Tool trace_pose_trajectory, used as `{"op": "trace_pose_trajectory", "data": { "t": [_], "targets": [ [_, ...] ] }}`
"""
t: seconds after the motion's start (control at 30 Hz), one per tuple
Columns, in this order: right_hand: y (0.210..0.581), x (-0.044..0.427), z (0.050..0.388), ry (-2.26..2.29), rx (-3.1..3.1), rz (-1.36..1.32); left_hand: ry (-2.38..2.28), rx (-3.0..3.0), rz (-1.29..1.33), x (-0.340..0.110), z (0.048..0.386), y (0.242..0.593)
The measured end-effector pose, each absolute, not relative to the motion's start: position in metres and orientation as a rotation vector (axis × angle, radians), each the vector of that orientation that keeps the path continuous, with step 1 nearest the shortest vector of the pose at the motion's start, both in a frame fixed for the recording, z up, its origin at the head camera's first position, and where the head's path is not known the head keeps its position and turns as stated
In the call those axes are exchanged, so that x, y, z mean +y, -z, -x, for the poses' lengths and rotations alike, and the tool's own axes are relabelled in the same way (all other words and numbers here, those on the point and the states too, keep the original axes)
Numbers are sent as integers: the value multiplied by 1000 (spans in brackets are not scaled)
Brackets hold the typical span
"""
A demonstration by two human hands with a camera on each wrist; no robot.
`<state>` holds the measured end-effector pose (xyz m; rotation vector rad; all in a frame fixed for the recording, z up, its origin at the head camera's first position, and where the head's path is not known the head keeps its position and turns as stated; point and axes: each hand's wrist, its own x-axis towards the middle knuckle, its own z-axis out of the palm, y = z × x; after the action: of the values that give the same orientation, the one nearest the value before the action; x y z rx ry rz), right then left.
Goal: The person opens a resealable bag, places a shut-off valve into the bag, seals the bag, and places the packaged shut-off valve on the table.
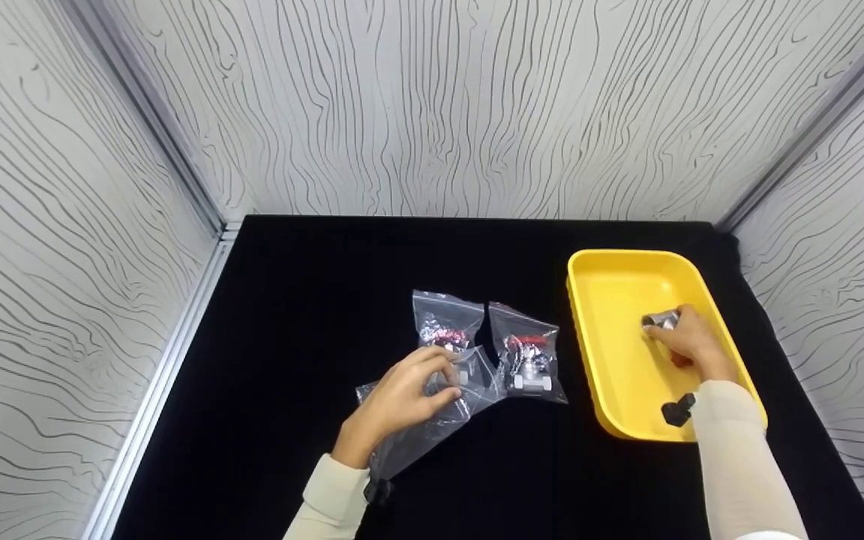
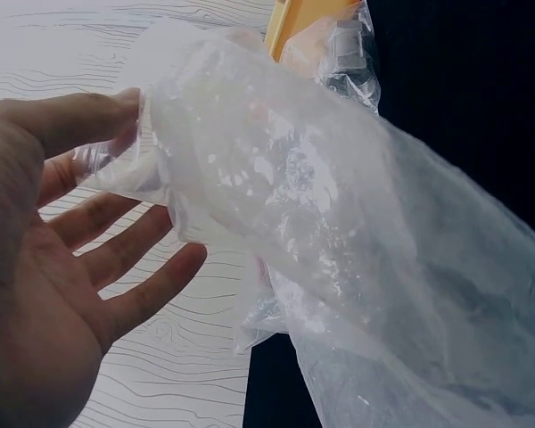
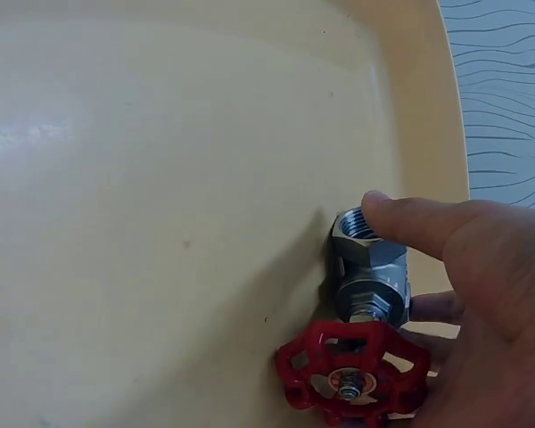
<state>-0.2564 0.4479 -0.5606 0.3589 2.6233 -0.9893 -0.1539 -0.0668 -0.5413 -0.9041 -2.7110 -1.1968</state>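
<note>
My left hand (image 1: pixel 404 391) pinches a clear zip bag (image 2: pixel 339 223) between thumb and index finger, the other fingers spread apart. In the head view, that bag hangs slack below the hand, over the black cloth. My right hand (image 1: pixel 691 339) grips a metal gate valve (image 3: pixel 372 267) inside the yellow tray (image 1: pixel 589 360). The right wrist view shows the thumb at the valve's threaded end and its red handwheel (image 3: pixel 352 374) toward the camera. Just beyond the left hand lie two bagged valves, one (image 1: pixel 443 330) partly covered and one (image 1: pixel 531 360) farther right.
A black cloth (image 1: pixel 304 300) covers the table. White panels with dark wavy lines (image 1: pixel 432 112) stand at the back and both sides. The tray's raised rim surrounds my right hand. A metal rail (image 1: pixel 162 390) runs along the left edge.
</note>
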Motion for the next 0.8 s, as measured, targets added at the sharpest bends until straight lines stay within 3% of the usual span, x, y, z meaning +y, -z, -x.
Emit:
{"op": "trace_pose_trajectory", "data": {
  "t": [0.8],
  "targets": [
    [565,446,249,809,2651,-417,1176,-2708,909,-66,152,542]
  ]
}}
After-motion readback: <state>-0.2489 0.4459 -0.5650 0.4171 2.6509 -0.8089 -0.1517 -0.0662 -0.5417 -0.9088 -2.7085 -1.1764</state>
